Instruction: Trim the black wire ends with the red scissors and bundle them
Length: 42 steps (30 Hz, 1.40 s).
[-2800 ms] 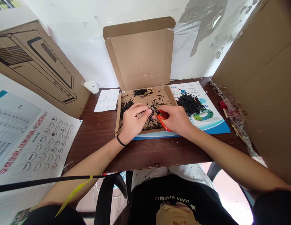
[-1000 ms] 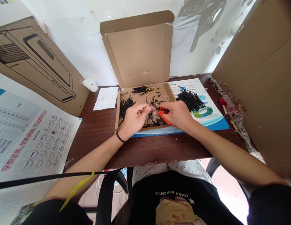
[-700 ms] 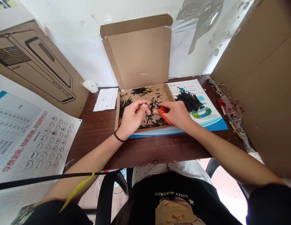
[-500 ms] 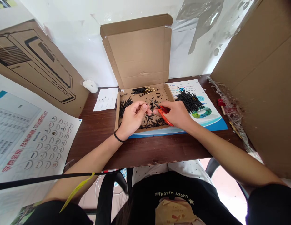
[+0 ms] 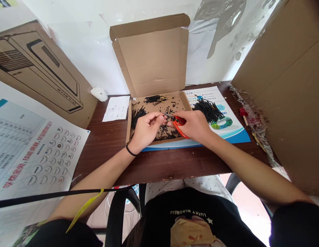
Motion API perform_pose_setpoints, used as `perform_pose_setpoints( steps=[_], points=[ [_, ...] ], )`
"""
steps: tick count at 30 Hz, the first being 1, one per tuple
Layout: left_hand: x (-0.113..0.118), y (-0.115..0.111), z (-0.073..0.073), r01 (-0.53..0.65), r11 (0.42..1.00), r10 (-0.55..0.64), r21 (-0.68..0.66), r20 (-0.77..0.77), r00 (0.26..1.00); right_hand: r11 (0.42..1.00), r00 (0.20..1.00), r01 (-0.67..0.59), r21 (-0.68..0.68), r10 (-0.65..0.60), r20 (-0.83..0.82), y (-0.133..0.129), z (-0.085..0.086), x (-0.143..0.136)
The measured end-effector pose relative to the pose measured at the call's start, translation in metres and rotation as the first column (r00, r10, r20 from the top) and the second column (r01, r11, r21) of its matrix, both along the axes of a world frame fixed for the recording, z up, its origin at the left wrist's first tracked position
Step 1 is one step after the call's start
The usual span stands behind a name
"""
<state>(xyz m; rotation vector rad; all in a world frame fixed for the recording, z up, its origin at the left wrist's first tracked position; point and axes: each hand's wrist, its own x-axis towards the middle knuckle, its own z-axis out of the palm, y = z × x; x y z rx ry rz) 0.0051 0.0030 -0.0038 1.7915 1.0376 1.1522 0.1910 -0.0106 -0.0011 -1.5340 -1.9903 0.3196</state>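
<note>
We see a dark brown wooden worktop [image 5: 174,164], its left part covered by forearm and paper. On it stands an open brown cardboard box [image 5: 152,63], lid raised against the wall; the hands hide part of its floor. A blue-and-white printed paper sheet [image 5: 237,133] lies partly under it, the rest out of our sight. To the right, a loose heap of thin black sticks [image 5: 209,111] rests on the sheet. Inside the box we find a black bundle of sticks [image 5: 137,116] at the left, partly behind the left hand [image 5: 146,129], and black sticks with gold-coloured ends [image 5: 156,99] at the back. The right hand [image 5: 196,125] has its grip wrapped around an orange-handled metal hand cutter [image 5: 179,129] above the box. The cutter's long axis slants, its dark nose pointing left and slightly away from us, to the left fingertips. There thumb and forefinger come together; we cannot tell whether that grip pinches anything, nor how far the cutter's jaws are open.
</note>
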Motion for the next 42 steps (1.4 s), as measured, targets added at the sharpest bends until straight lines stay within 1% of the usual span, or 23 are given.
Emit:
perform_pose_setpoints(
  steps=[6, 14, 19, 21, 24, 29, 35, 39, 42],
  points=[
    [-0.0005, -0.0002, 0.0, -0.024, 1.0, 0.024, 0.008, -0.032, 0.999, 1.0, 0.999, -0.007, 0.01, 0.006, 0.046, 0.0007, -0.0023, -0.0002],
    [0.0, -0.0014, 0.0027, -0.014, 1.0, 0.016, 0.022, -0.052, 0.999, 0.999, 0.996, -0.039, 0.033, 0.036, 0.087, 0.0023, -0.0021, 0.0028],
    [0.0, 0.0008, -0.0017, 0.004, 1.0, -0.004, 0.008, -0.045, 0.999, 1.0, 0.992, -0.027, 0.015, 0.025, 0.12, 0.004, -0.0031, 0.004],
    [0.0003, 0.002, -0.0044, 0.007, 1.0, -0.007, -0.001, -0.024, 1.0, 1.0, 0.995, -0.009, 0.019, 0.007, 0.099, 0.0045, -0.0036, 0.0038],
    [0.0009, 0.003, -0.0067, 0.0, 1.0, 0.0, -0.006, 0.008, 1.0, 1.0, 1.0, 0.004, -0.001, -0.004, 0.017, 0.004, -0.0019, 0.0032],
    [0.0008, 0.0028, -0.006, -0.026, 1.0, 0.026, -0.004, -0.006, 1.0, 0.998, 0.997, -0.012, -0.055, 0.007, -0.077, 0.0013, 0.0036, 0.0027],
    [0.0001, 0.0024, -0.0049, -0.038, 0.999, 0.037, -0.005, -0.015, 0.999, 0.998, 0.999, -0.031, -0.058, 0.029, -0.037, 0.0008, 0.0016, 0.0023],
    [-0.0005, 0.0007, -0.0016, -0.039, 0.999, 0.039, -0.003, -0.031, 0.999, 0.997, 0.999, -0.054, -0.049, 0.054, -0.008, 0.0014, -0.0003, 0.0031],
    [-0.0011, -0.0001, 0.0004, -0.037, 0.999, 0.038, 0.014, -0.042, 0.998, 0.997, 0.997, -0.062, -0.038, 0.061, -0.038, 0.0016, -0.0011, 0.0037]
  ],
)
